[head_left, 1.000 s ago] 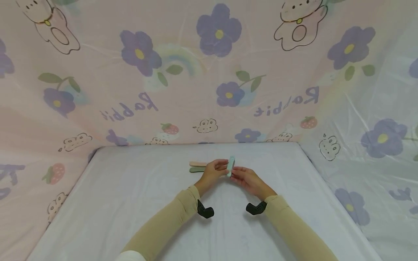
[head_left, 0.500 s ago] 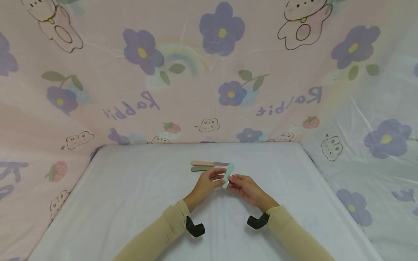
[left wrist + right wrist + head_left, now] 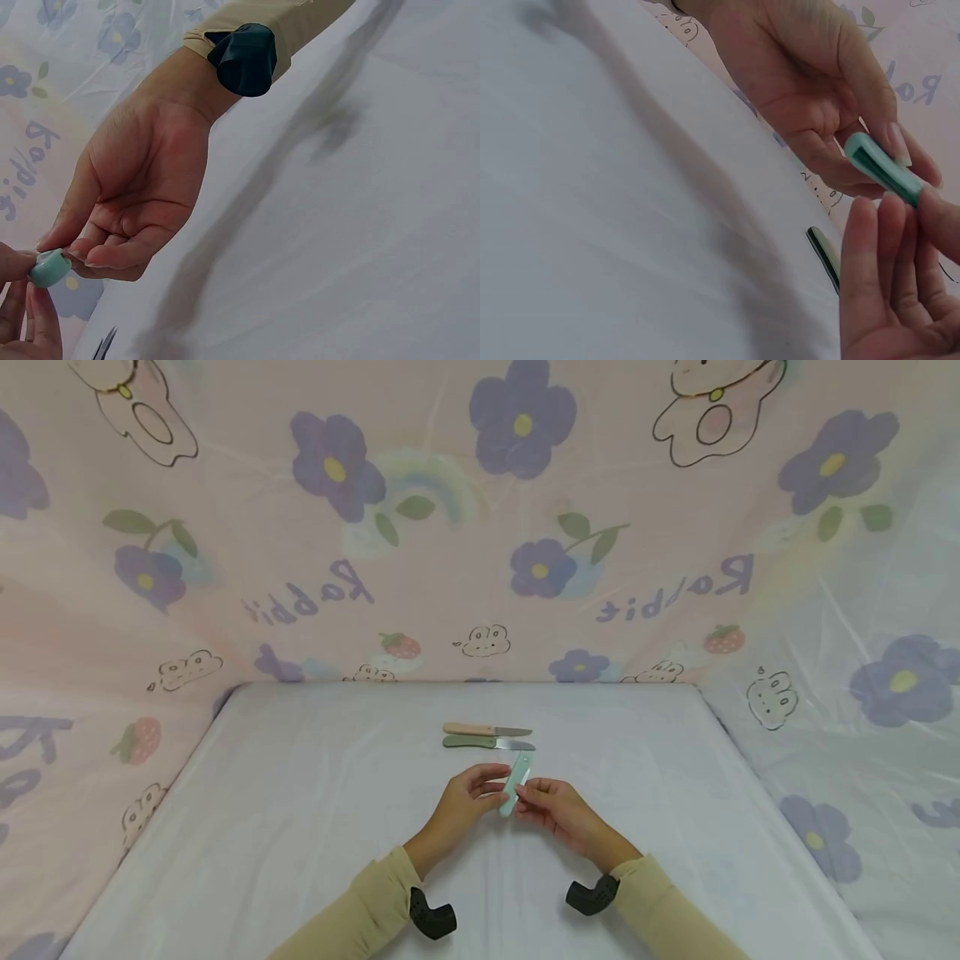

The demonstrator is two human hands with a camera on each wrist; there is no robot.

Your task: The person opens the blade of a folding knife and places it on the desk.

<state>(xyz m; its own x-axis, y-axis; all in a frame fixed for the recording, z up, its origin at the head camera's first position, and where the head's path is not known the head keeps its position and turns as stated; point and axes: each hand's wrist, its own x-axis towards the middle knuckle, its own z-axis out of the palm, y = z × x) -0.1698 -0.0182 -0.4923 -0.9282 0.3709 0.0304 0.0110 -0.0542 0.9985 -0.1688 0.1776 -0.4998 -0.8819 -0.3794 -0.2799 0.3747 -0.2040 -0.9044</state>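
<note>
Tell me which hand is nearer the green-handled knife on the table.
Left. The left hand is just below the green-handled knife, slightly leftward; the right hand lies farther down and to its right.

The mint-green folding knife (image 3: 516,783), pinched between the left hand (image 3: 465,795) and the right hand (image 3: 553,806), has been drawn nearer the body and tilted, so that the peach-handled knife (image 3: 486,729) and green-handled knife (image 3: 487,743) beyond are uncovered.
</note>
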